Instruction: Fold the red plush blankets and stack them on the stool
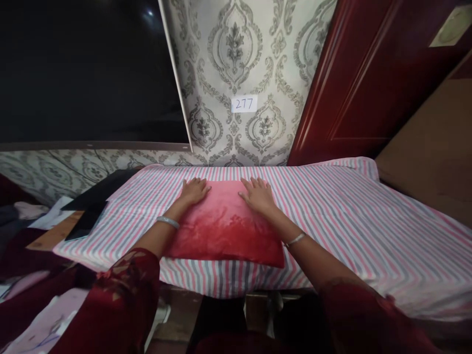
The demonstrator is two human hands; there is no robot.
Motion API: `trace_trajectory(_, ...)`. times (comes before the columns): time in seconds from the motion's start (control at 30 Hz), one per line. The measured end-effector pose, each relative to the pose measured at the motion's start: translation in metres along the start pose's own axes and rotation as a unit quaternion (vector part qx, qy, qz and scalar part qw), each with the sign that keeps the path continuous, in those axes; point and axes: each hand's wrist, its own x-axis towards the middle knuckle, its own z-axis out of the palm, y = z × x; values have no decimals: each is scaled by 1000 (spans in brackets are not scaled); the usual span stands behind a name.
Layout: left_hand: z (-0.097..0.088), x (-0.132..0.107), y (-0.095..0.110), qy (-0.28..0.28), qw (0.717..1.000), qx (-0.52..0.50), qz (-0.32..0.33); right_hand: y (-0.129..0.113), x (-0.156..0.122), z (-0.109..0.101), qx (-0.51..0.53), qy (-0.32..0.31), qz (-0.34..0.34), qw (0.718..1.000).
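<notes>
A pink-to-red cloth [224,231], roughly square, lies flat on the striped sheet [332,211] in front of me. Its near edge is deep red and reaches close to the front of the surface. My left hand [194,191] rests palm down on its far left corner, fingers spread. On the far right corner lies my right hand [258,195], also flat with the fingers apart. Both hands press on the cloth without gripping it. Whether the cloth is folded in layers cannot be made out.
A large dark television [88,73] hangs at the left, its lower edge above the surface. Behind is patterned wallpaper with a paper label [244,103] reading 277. A dark red door [354,73] stands at the right. Dark flat panels [86,221] lie at the left end.
</notes>
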Motion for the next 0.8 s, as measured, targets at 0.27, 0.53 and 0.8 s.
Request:
trace_trajectory(0.27, 40, -4, -26, 8, 999, -40, -15, 25, 2, 54, -21, -46, 40, 998)
trace_trajectory(0.53, 50, -6, -31, 39, 998, -44, 5, 26, 1, 60, -26, -31, 33, 999)
trace_trajectory(0.8, 23, -5, -17, -15, 999, -37, -20, 24, 4, 37, -11, -76, 45, 996)
